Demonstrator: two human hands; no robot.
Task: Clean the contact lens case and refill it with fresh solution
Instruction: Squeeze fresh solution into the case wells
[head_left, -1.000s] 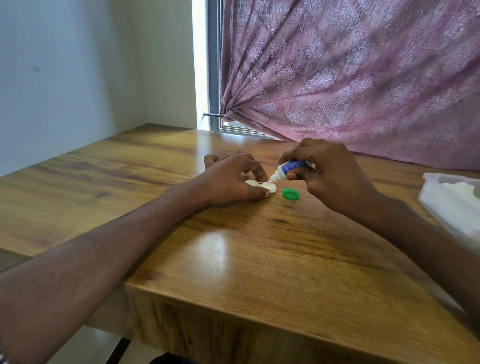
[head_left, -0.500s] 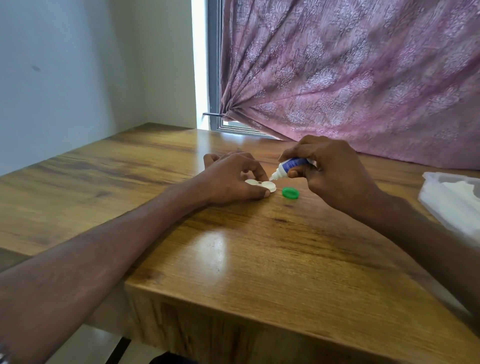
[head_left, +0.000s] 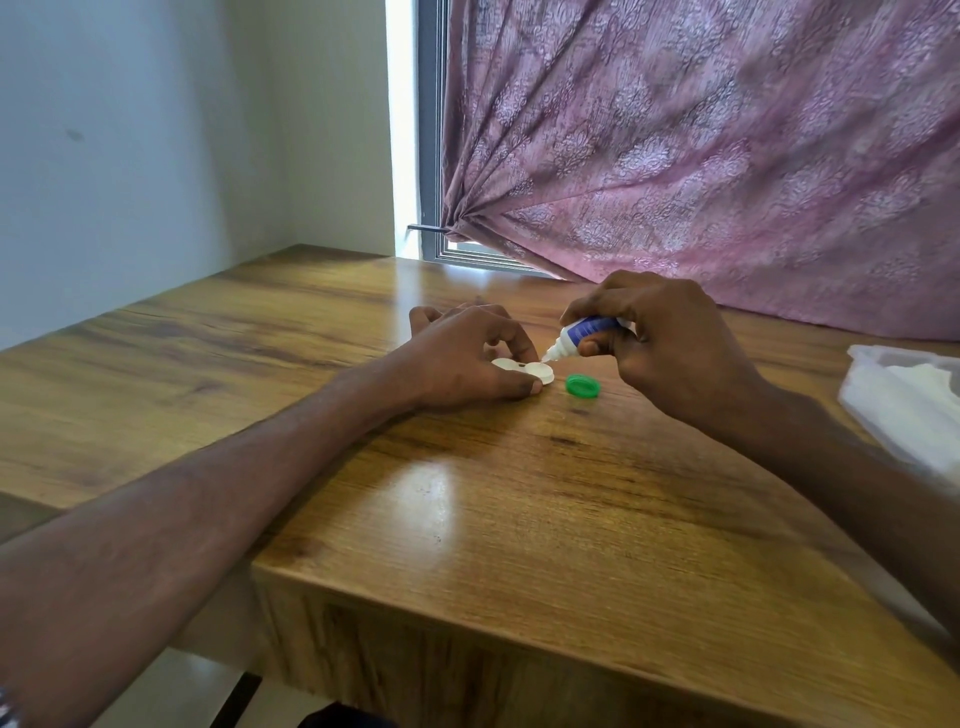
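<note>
My left hand (head_left: 467, 358) pins the contact lens case (head_left: 522, 370); my right hand (head_left: 660, 343) grips the solution bottle (head_left: 582, 335), nozzle at the well; refilling seems underway, green cap (head_left: 583, 386) off.

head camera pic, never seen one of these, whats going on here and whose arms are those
There is no machine here: a person wears a camera on the head, so you look forward and down along their own two bare arms. The left hand rests on a wooden table and holds a small white contact lens case steady between its fingertips. The right hand grips a small blue and white solution bottle, tipped so its nozzle points down at the nearer well of the case. A green cap lies on the table just beside the case. At the right edge sits a white plastic packet; what it holds is unclear. Behind hangs a pink curtain over a window.
</note>
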